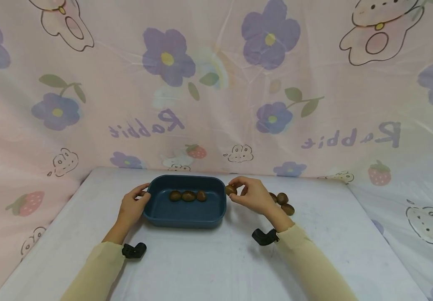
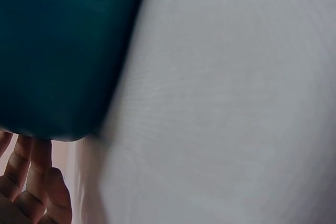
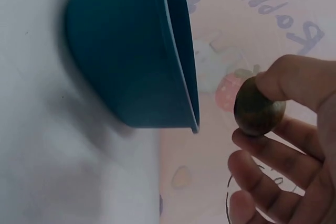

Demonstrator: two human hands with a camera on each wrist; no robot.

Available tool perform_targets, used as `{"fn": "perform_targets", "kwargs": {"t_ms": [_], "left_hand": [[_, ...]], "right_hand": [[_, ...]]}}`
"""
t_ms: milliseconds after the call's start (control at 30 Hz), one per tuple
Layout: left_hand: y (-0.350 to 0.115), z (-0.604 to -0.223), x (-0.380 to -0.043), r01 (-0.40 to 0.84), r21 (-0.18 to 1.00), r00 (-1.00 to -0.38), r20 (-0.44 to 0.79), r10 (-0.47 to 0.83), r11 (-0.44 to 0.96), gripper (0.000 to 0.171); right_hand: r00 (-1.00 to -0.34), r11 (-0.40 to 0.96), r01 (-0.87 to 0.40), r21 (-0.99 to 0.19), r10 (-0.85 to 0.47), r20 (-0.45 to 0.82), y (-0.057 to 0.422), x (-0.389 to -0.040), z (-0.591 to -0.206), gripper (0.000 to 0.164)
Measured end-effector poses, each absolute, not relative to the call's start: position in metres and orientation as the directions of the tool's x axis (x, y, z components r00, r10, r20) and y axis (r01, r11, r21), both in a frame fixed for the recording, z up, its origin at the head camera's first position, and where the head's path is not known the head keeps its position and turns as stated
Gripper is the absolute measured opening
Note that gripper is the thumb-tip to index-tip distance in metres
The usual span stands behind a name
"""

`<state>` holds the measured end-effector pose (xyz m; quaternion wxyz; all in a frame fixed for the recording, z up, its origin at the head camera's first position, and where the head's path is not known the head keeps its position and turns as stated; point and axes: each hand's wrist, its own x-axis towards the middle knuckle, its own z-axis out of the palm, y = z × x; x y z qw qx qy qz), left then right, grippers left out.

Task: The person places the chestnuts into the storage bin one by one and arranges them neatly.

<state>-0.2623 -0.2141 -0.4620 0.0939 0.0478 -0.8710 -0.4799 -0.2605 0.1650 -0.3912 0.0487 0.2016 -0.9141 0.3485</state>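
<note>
The right hand (image 1: 253, 195) pinches one brown fruit (image 3: 254, 109) between its thumb and fingers, just beside the blue tub (image 1: 182, 212). Left of those fingers, three more fruits (image 1: 188, 196) sit inside it; a little bunch (image 1: 287, 209) lies on their right, on the table (image 1: 201, 263). The left hand (image 1: 131, 207) touches the tub's other end, its fingers loosely spread.

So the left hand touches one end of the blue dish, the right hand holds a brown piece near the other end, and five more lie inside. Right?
Not quite: the head view shows three brown pieces inside, not five. The rest stands: the left hand touches one end of the blue dish, and the right hand holds a brown piece near the other.
</note>
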Motion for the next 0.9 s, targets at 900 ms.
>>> {"fn": "perform_targets", "kwargs": {"t_ms": [900], "left_hand": [[-0.213,-0.458,-0.261,-0.008,0.847,-0.982,0.094,-0.165,0.532,0.045]], "right_hand": [[-0.904,0.734,-0.414,-0.539,-0.399,0.152,0.118,-0.295,-0.409,0.029]]}}
